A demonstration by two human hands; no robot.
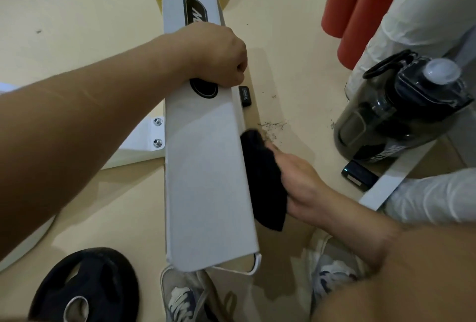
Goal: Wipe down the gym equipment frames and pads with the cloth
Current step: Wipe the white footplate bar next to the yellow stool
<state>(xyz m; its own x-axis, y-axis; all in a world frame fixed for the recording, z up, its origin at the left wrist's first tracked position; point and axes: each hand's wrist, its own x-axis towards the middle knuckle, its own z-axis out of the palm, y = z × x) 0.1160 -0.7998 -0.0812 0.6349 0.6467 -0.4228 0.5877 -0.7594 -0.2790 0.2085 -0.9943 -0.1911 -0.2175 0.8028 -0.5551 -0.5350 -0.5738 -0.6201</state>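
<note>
Nearest: two sneakers [185, 298] on the tan floor [77, 12], toes under the near end of the white frame beam [206, 180]. Black weight plate [85, 288] lies flat on the floor, left of the shoes and apart from the beam. The beam runs from the bottom centre up and away. Right hand [306, 185] is on the beam's right side, about halfway along the near section, holding the black cloth [265, 180] against the beam's side face. Thumb lies on top of the cloth and the fingers are dug into the bunched fabric; fingertips are hidden, so can't tell their spread. The cloth touches the beam's side, top surface uncovered. Left of the beam at that level: white bracket [144, 136] with two bolts, butted against the beam. Dark grit [273, 126] on the floor just beyond the cloth. Small black device [359, 176] on the floor to the right, near a dark translucent water bottle [401, 113] with a clear cap. Further up, left hand [216, 53] is on top of the beam, fingers curled together over its right edge and gripping it, just beyond a black oval cap [204, 88]. Black logo label [195, 11] is past the hand. Farthest right: orange foam rollers [360, 5] beside a white wrapped post [417, 12].
</note>
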